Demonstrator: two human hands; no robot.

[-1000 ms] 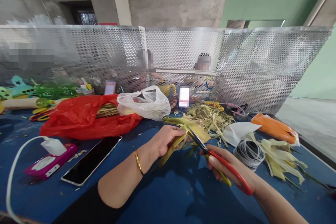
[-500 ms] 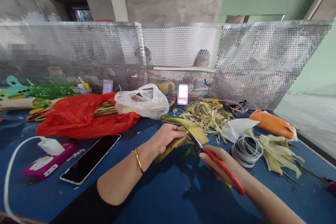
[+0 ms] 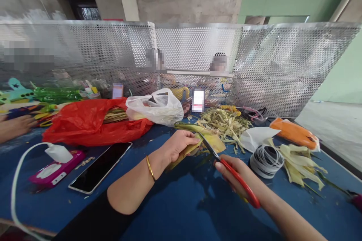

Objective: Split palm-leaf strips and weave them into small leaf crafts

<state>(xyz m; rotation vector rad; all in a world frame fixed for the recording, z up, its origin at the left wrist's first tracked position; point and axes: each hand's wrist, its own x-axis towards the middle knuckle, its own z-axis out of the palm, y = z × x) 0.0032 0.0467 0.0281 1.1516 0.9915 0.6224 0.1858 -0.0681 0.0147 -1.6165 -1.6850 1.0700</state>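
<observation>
My left hand (image 3: 178,146), with a gold bangle at the wrist, pinches a yellow-green corn husk (image 3: 215,140) over the middle of the table. Red-handled scissors (image 3: 242,185) are gripped in my right hand (image 3: 245,171). Their dark blades reach up and left to the husk, close to my left fingertips. Part of the husk hangs below my left hand. Just behind lies a heap of shredded husk trimmings (image 3: 226,124). The fingers of my right hand are partly hidden behind the handles.
On the right are a coil of white flat strip (image 3: 266,162), loose husks (image 3: 301,160) and an orange packet (image 3: 294,132). A red bag (image 3: 79,124), white bag (image 3: 155,107), phone (image 3: 100,167) and purple power strip (image 3: 58,173) lie left. A perforated metal screen (image 3: 195,45) stands behind.
The scissors have shifted slightly at the husk, their handles a little to the left. Another person's hand has come into view at the far left. The whole view has moved slightly.
</observation>
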